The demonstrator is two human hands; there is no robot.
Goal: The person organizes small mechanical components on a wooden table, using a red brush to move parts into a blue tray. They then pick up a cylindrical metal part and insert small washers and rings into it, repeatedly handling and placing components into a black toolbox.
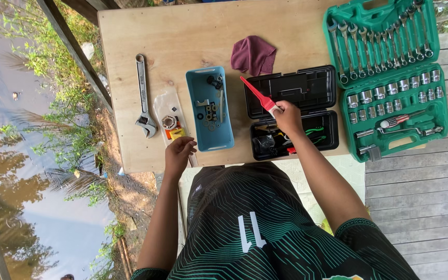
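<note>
Two hands in my view, both over a plywood desk (130, 31).

Right hand (288, 116): clenched around the white handle of a red-bristled brush (257, 94). I see the brush angled up and to the left, its red end over the open lid of a black plastic case (291, 88). The hand itself hovers above the case's lower half, which carries dark parts and green-handled tools I cannot name.

Left hand (179, 150): fingers curled downward, touching the near end of a clear plastic bag (168, 111). Whether it grips the bag or only rests on it, I cannot tell. On the bag lie a round metal part (169, 122) and small orange and yellow pieces (175, 133).

Other items I count on the desk:
- Adjustable wrench (143, 98), silver, lying lengthwise, just left of the bag.
- Blue plastic tray (209, 109), between bag and black case, holding washers, small dark fittings and brackets.
- Maroon cloth (253, 54), crumpled, beyond the tray and case.
- Green socket and wrench set (387, 78), open, at the right edge of the desk: combination wrenches in the lid, sockets, a ratchet and a red-handled driver in the base.

Below the desk I see wooden decking on the right and water on the left.
</note>
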